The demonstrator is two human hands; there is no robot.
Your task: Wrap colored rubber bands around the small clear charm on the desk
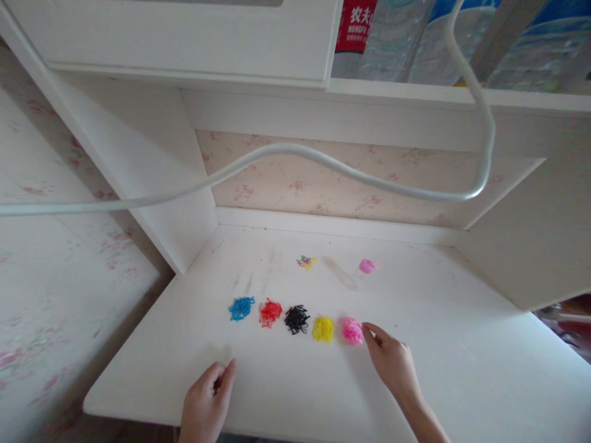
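Small rubber bands lie in a row of colour-sorted piles on a white desk: a blue pile (241, 308), a red pile (270, 312), a black pile (296, 319), a yellow pile (323, 330) and a pink pile (351, 331). My right hand (391, 358) has thumb and forefinger pinched at the right edge of the pink pile; anything between the fingertips is too small to make out. Nearest the blue pile, but apart from it, my left hand (209, 399) is curled closed near the front edge, its inside hidden.
Behind the row are a small mixed-colour pile of bands (305, 263), a clear plastic piece (340, 273) and a pink item (367, 266). A white cable (295, 149) crosses the view above the desk (286, 381). Bottled water (397, 43) sits on the overhead shelf.
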